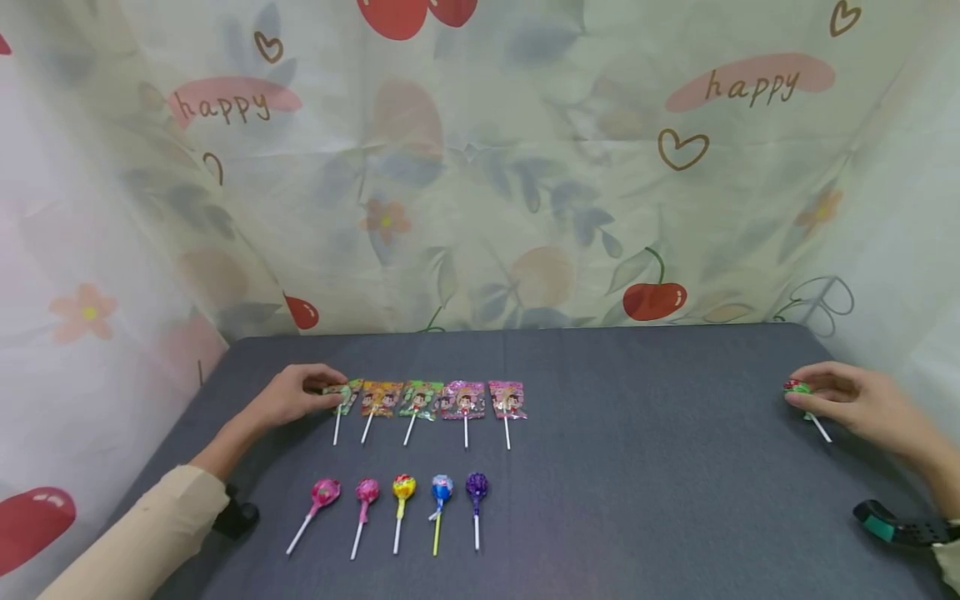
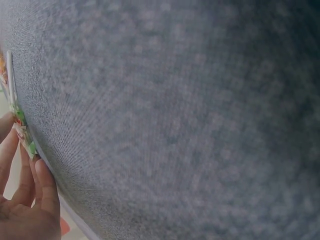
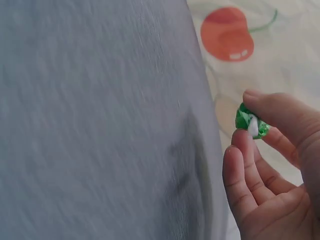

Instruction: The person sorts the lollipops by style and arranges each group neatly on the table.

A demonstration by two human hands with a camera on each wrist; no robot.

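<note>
My left hand (image 1: 296,394) is at the left end of the back row, its thumb and fingers pinching a flat lollipop in a green wrapper (image 1: 348,393). That lollipop's white stick (image 2: 11,82) points away from the fingers in the left wrist view. Beside it in the row lie an orange-wrapped lollipop (image 1: 381,397), a green one (image 1: 420,398) and pink ones (image 1: 462,400). Far to the right, my right hand (image 1: 862,404) pinches a round lollipop (image 3: 243,119) in green and red wrapping. Its white stick (image 1: 819,427) slants down below the fingers.
Nearer me is a row of round lollipops: pink ones (image 1: 326,492), a yellow one (image 1: 403,487), a blue one (image 1: 442,487) and a purple one (image 1: 477,486). The grey tabletop (image 1: 645,467) reaches back to a printed curtain (image 1: 480,200).
</note>
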